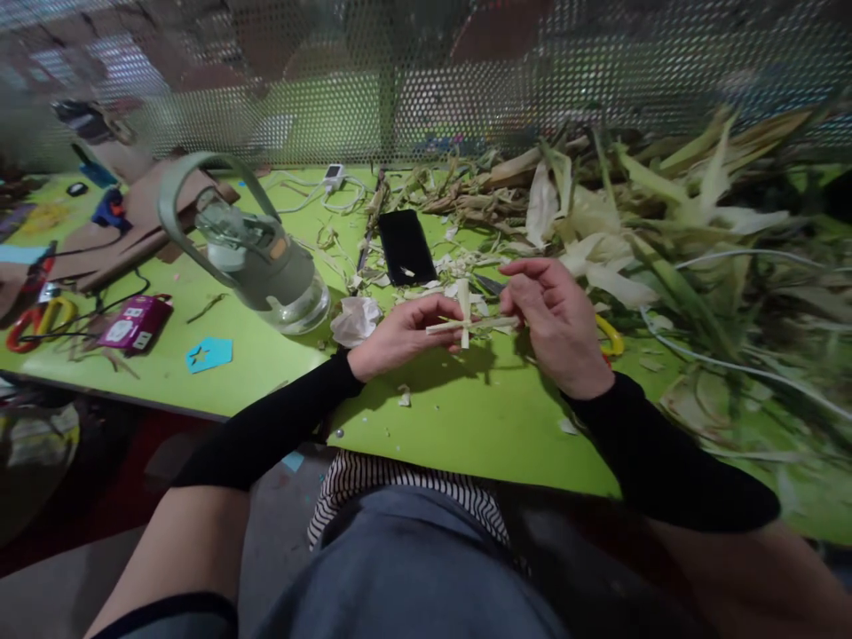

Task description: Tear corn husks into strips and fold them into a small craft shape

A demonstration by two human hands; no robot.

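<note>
A small cross of folded pale corn husk strips [465,312] is raised just over the green table. My left hand [416,330] pinches its left side between thumb and fingers. At the right end of the cross, my right hand [556,321] is closed with curled fingers, and the strip's tip runs to them. Behind that hand, a dark scissor blade [491,284] shows on one side and a yellow handle [609,337] on the other; the middle is hidden. A crumpled whitish scrap [356,321] lies beside my left wrist.
A black phone [406,247] lies beyond my hands. A green-handled water bottle [266,266] stands at left, near a purple box [137,324], a blue paper piece [209,354] and orange-yellow scissors [43,324]. Corn husks [619,213] pile up at right, before a perforated metal screen [466,89].
</note>
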